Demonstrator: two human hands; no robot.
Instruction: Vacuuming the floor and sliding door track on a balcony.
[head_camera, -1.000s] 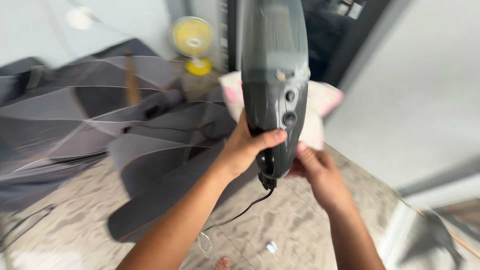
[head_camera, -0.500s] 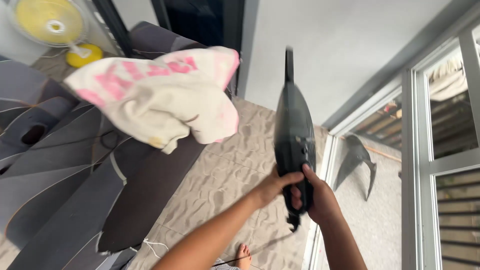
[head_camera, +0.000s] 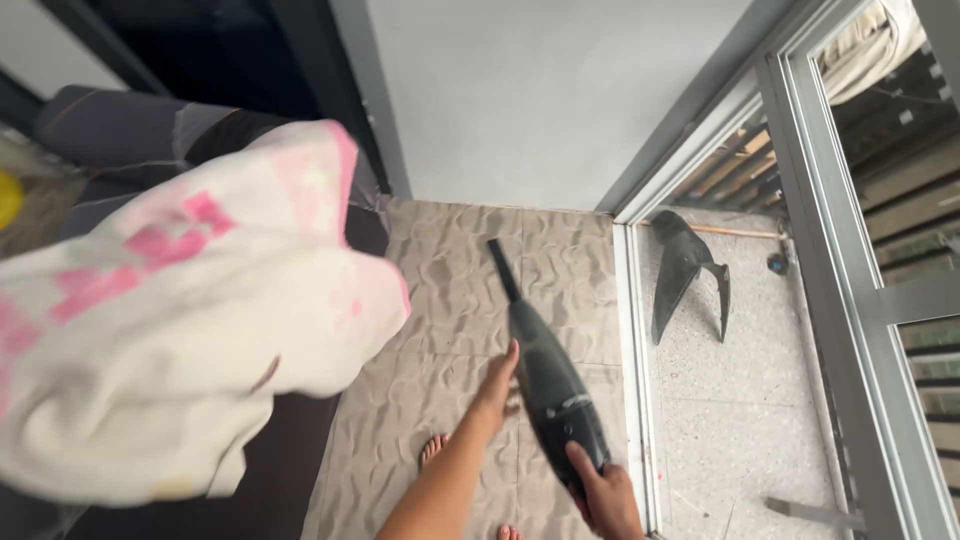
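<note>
Far left: big white-and-pink cloth (head_camera: 170, 330), bunched up, fills the near view and hangs in front of a dark grey sofa (head_camera: 120, 130) w/ thin line pattern. Behind it a dark doorway, then a plain pale wall. Middle: beige tiled floor (head_camera: 450, 270) w/ wavy pattern; bare toes show low in the frame. Left hand (head_camera: 497, 385) reaches fwd, fingers stretched flat, tips resting against the left side of the handheld vacuum (head_camera: 548, 375), not wrapped round it. Vacuum is black, angled nozzle-down toward the floor, slim crevice nozzle pointing away to upper left, above the tiles near the sliding-door track (head_camera: 630, 330). Right hand (head_camera: 605, 495) is closed round the vacuum's rear handle, thumb on top. Right of the track: speckled balcony floor, a dark curved plastic piece (head_camera: 685, 270) lying on it, then the grey window frame (head_camera: 850, 280).
</note>
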